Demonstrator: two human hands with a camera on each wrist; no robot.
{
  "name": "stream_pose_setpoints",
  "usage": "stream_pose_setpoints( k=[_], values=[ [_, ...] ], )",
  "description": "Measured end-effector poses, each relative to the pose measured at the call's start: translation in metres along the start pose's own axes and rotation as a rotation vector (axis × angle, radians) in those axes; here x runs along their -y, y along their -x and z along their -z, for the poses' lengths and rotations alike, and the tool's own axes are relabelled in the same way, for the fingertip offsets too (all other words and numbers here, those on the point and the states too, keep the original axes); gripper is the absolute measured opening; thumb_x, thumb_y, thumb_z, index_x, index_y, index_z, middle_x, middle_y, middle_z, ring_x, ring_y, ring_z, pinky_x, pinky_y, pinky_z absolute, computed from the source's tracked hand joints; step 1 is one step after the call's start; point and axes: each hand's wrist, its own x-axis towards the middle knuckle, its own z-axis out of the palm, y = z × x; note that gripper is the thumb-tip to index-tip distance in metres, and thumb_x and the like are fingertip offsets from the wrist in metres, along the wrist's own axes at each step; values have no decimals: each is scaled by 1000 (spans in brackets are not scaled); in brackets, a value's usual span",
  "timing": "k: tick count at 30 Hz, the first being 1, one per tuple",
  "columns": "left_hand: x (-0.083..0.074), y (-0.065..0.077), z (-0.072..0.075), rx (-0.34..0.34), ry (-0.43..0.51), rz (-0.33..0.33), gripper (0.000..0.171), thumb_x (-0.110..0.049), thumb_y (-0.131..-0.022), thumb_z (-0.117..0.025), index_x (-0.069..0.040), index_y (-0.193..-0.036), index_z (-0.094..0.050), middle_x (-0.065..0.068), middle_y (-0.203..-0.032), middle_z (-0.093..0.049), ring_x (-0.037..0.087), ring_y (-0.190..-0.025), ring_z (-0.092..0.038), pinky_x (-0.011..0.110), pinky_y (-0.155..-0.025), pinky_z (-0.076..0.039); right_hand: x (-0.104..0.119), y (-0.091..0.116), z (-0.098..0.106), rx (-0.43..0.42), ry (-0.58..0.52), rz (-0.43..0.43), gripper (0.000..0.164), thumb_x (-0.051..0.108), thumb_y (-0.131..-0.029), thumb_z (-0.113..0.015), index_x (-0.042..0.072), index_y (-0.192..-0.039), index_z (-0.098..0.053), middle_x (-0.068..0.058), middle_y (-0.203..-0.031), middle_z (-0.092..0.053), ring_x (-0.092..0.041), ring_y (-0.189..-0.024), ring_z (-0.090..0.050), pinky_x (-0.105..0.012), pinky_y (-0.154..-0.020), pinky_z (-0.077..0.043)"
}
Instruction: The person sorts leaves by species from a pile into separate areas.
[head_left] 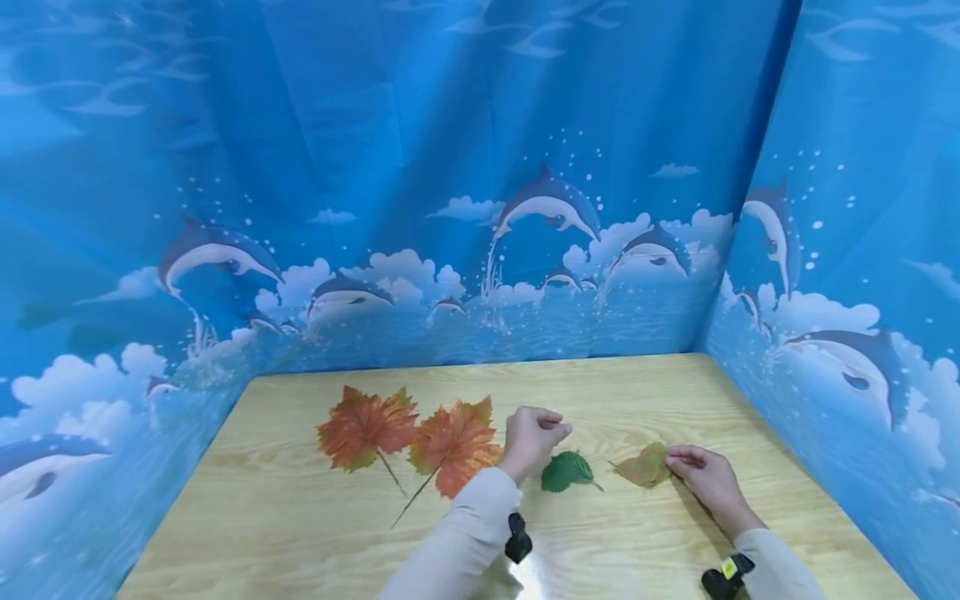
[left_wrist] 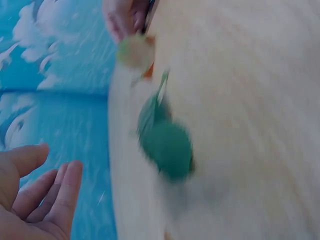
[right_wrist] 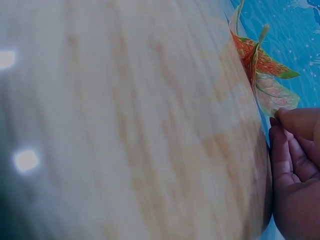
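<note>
Pale leaf (head_left: 643, 468), right of the green leaf (head_left: 567, 472) at the table (head_left: 637, 550): your right hand (head_left: 708, 482) pinches its edge, probably to spare it creasing. Your left hand (head_left: 532, 438) grips nothing, thumb and fingers apart, near the green leaf, leaving its face uncovered.

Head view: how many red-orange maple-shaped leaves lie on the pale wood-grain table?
2. The first leaf lies on the left half of the table; the second leaf lies to its right, near the left hand. Any under the beige left sleeve would be hidden.
</note>
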Motion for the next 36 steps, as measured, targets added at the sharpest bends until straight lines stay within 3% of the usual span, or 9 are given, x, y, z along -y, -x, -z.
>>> stream_pose_setpoints(
  k=[5, 11, 14, 21, 23, 27, 30, 36],
  values=[
    [13, -1, 48, -48, 8, 23, 25, -22, -86, -73, -9, -107, -73, 3, -94, -71, 14, -81, -66, 29, -65, -55, -1, 0, 0, 0, 4, -11, 35, 15, -91, -65, -9, -116, -61, -11, -98, -70, 6, -74, -56, -15, -68, -47],
    [43, 7, 106, -249, -70, 50, 28, -22, -84, -75, -4, -105, -72, 8, -92, -72, 20, -83, -68, 33, -68, -55, -4, 1, 1, 0, 6, -10, 37, 17, -91, -66, -9, -117, -61, -12, -99, -70, 8, -74, -57, -14, -68, -47],
    [61, 17, 135, -338, -123, 63, 30, -24, -84, -75, -4, -107, -72, 9, -94, -73, 21, -85, -68, 34, -71, -55, -6, 2, 2, -3, 6, -12, 36, 16, -91, -66, -9, -116, -61, -11, -98, -70, 8, -74, -57, -13, -68, -47],
    [105, 46, 191, -465, -139, 90, 35, -18, -88, -71, 2, -116, -66, 20, -105, -69, 32, -94, -68, 39, -77, -56, -6, 2, 1, -8, 3, -23, 36, 15, -90, -66, -9, -116, -61, -9, -96, -71, 9, -73, -56, -13, -68, -46],
    [115, 54, 201, -516, -155, 105, 35, -17, -88, -71, 3, -116, -66, 22, -108, -68, 33, -97, -67, 37, -79, -55, -6, 2, 1, -8, -3, -26, 36, 15, -90, -66, -9, -116, -61, -9, -97, -71, 9, -73, -56, -13, -68, -46],
    [126, 69, 209, -587, -146, 154, 33, -17, -87, -71, 2, -113, -67, 21, -108, -68, 32, -97, -66, 22, -73, -52, -7, 1, 2, 2, -7, -32, 38, 17, -91, -66, -9, -117, -61, -8, -96, -71, 9, -74, -56, -13, -68, -46],
    [128, 75, 207, -574, -135, 175, 32, -16, -87, -71, 4, -111, -68, 21, -105, -69, 29, -93, -67, 15, -68, -47, -7, 0, 1, 4, -7, -39, 37, 15, -91, -66, -9, -118, -61, -7, -96, -71, 9, -74, -57, -13, -68, -47],
    [129, 74, 197, -506, -161, 194, 31, -18, -84, -73, 3, -107, -69, 15, -96, -72, 24, -87, -68, 25, -73, -50, -6, -3, -1, 1, -19, -22, 37, 16, -91, -66, -10, -117, -60, -11, -99, -71, 10, -74, -56, -12, -68, -47]
  ],
)
